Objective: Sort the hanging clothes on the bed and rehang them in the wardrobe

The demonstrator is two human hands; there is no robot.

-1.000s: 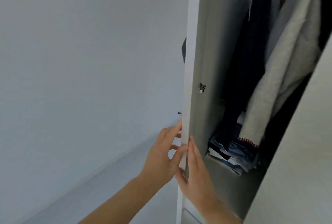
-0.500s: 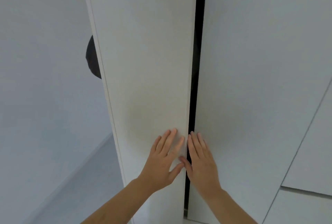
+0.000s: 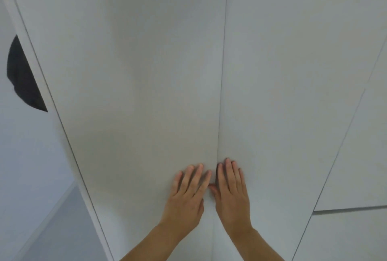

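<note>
The white wardrobe fills the view with both doors closed; only a thin seam runs between the left door and the right door. My left hand lies flat on the left door beside the seam, fingers straight. My right hand presses flat on the right door just across the seam. The clothes inside are hidden behind the doors. No bed is in view.
A dark rounded object sticks out from behind the wardrobe's left edge against the pale wall. Further right are more white panels with a horizontal seam low down. A strip of floor shows at the lower left.
The left door has swung fully closed; the dark gap between the doors is gone and the hanging clothes are no longer visible. Both hands stay flat by the seam.
</note>
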